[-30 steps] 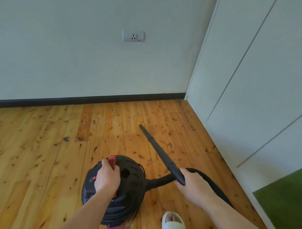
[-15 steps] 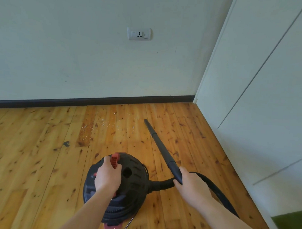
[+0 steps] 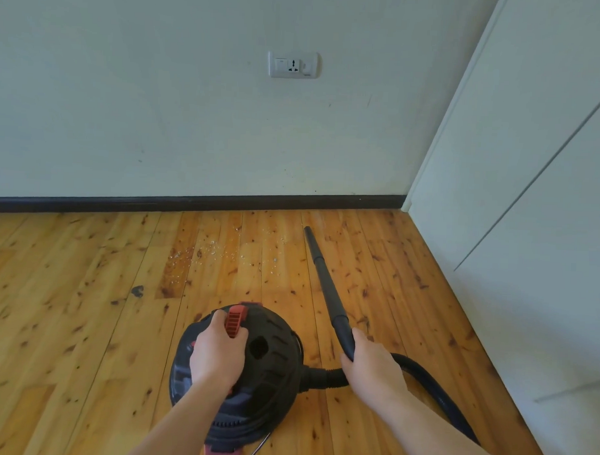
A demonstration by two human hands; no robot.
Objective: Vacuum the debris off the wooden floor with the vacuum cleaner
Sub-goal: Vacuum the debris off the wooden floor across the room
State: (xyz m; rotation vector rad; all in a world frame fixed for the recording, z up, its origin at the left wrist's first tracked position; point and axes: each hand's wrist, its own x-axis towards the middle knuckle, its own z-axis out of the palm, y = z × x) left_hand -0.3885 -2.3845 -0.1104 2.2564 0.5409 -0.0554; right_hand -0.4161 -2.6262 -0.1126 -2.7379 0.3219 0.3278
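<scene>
On the wooden floor (image 3: pixel 84 322), the left hand (image 3: pixel 217 352) grips the red handle (image 3: pixel 234 322) of the black vacuum cleaner (image 3: pixel 252 379). The right hand (image 3: pixel 372 366) is closed around the wand (image 3: pixel 327 289), whose tip lies just right of the pale debris (image 3: pixel 206 251) near the skirting board (image 3: pixel 190 203).

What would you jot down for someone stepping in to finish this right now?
Left hand: closed on the red handle atop the vacuum cleaner.
Right hand: closed around the black wand, near where the hose joins.
Wand tip sits on the wooden floor close to the baseboard, just right of the crumbs.
Done: gear in position.
Left: sweep the tip leftward over the crumbs; they look untouched.
</scene>
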